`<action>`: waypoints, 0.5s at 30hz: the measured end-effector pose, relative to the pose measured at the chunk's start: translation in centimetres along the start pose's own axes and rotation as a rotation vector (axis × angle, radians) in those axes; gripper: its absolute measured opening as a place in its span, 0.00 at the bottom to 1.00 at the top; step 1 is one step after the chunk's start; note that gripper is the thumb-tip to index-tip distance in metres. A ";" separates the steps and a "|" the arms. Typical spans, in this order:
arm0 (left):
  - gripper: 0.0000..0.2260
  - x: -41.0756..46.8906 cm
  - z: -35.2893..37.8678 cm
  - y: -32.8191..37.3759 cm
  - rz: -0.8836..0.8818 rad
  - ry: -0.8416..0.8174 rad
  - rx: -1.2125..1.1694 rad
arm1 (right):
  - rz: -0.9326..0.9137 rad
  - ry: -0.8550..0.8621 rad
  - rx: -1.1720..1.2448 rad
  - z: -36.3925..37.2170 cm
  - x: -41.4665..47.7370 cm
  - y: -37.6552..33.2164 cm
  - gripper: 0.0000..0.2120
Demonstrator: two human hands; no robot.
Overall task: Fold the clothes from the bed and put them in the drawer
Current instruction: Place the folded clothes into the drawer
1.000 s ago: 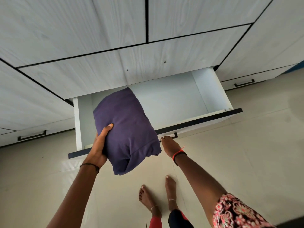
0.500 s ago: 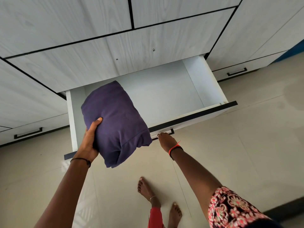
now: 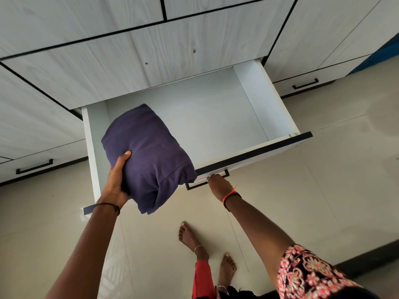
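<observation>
A folded purple garment (image 3: 149,154) is held from its left side by my left hand (image 3: 116,180), above the left front of the pulled-out white drawer (image 3: 265,98). The drawer's pale inside shows nothing else in it. My right hand (image 3: 218,184) has its fingers on the black handle (image 3: 207,180) on the drawer's front, just right of the garment's lower edge.
The drawer juts out from a grey wood-grain wardrobe (image 3: 129,61). Shut drawers with black handles sit low at the left (image 3: 34,167) and right (image 3: 305,84). My bare feet (image 3: 187,236) stand on the beige tiled floor (image 3: 323,190) in front of the drawer.
The drawer has come further out under my right hand. My left hand keeps the purple garment, now lower and over the drawer's left part. My feet have shifted.
</observation>
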State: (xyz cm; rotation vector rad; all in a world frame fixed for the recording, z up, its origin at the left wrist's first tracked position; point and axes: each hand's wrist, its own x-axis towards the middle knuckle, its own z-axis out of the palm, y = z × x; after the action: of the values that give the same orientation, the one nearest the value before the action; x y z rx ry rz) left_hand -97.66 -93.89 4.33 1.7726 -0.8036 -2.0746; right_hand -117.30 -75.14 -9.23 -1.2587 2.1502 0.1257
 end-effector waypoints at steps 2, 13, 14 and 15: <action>0.34 -0.3 -0.2 -0.2 -0.006 -0.002 0.010 | 0.004 0.005 0.000 0.3 -0.4 0.0 0.17; 0.27 -1.6 -0.1 -2.0 0.096 -0.011 -0.033 | -0.022 -0.022 -0.029 2.7 -3.9 0.7 0.17; 0.27 -1.7 0.0 -2.1 0.098 -0.012 -0.036 | -0.024 -0.029 -0.033 3.0 -4.2 0.8 0.17; 0.26 -1.8 0.1 -2.3 0.103 -0.015 -0.043 | -0.027 -0.035 -0.036 3.3 -4.7 0.9 0.17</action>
State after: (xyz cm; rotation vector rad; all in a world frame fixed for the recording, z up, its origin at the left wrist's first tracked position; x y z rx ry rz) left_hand -97.05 -91.01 4.45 1.6595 -0.8304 -2.0258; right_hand -114.90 -69.84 -9.40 -1.2964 2.1084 0.1745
